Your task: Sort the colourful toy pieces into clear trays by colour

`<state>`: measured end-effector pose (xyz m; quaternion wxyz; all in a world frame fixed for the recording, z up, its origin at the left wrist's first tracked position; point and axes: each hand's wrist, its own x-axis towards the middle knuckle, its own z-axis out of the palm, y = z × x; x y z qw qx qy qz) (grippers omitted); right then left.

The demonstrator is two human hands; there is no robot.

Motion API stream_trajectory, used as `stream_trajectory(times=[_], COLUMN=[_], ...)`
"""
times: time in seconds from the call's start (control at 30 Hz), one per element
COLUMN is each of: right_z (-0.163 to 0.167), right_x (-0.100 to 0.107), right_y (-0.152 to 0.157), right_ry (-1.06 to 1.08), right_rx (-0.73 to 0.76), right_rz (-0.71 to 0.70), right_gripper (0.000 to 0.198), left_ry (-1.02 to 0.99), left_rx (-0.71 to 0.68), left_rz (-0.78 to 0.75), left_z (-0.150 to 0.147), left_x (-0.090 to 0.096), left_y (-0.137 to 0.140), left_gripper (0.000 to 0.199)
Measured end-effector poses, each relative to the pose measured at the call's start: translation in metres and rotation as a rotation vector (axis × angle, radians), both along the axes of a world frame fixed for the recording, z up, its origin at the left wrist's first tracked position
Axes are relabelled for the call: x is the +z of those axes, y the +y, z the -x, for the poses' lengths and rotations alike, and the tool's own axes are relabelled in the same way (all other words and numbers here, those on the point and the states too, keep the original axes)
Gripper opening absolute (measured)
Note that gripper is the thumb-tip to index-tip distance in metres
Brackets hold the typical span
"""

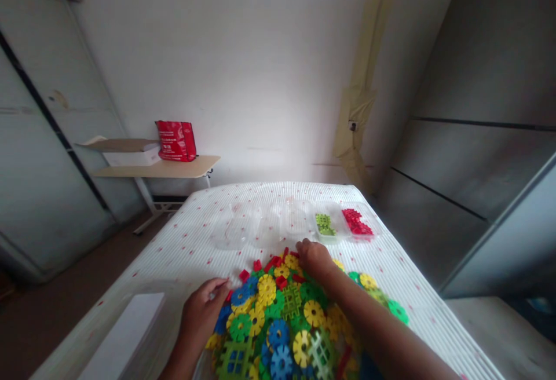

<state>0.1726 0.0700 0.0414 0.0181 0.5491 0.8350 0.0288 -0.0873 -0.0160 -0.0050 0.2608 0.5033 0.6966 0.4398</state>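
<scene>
A heap of plastic building pieces lies in front of me: yellow notched discs [266, 291], blue notched discs [281, 360], green notched discs [240, 327], green lattice squares [235, 360] and small red pieces [281, 282]. My left hand [203, 309] is at the heap's left edge, thumb and forefinger brought together near a red piece; whatever they pinch is too small to make out. At the far edge of the heap, my right hand [314, 257] has its fingers curled down beside red and yellow pieces. Its fingertips are partly hidden, and so is anything in them.
Beyond the heap stand clear plastic containers [234, 226]; one holds light green lattice pieces [325, 225], another red pieces [357, 222]. A long white box [124, 336] lies at left on the striped cloth [182, 241]. A side table [174, 167] bears a red bag [176, 141].
</scene>
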Motion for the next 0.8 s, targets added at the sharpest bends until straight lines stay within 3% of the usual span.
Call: stream_trajectory(times=[0.5, 0.67, 0.8], right_z=[-0.015, -0.028, -0.063], right_x=[0.005, 0.022, 0.048], right_y=[-0.009, -0.021, -0.013], right_ry=[0.032, 0.08, 0.127], right_rx=[0.06, 0.038, -0.097], right_rz=[0.013, -0.049, -0.177], right_gripper=[0.026, 0.018, 0.017], left_ry=[-0.035, -0.05, -0.036], left_rx=[-0.038, -0.048, -0.018], left_rz=[0.028, 0.054, 0.032], left_z=[0.001, 0.003, 0.001], left_x=[-0.002, -0.003, -0.001], left_y=[0.0, 0.001, 0.0], left_gripper=[0.045, 0.046, 0.044])
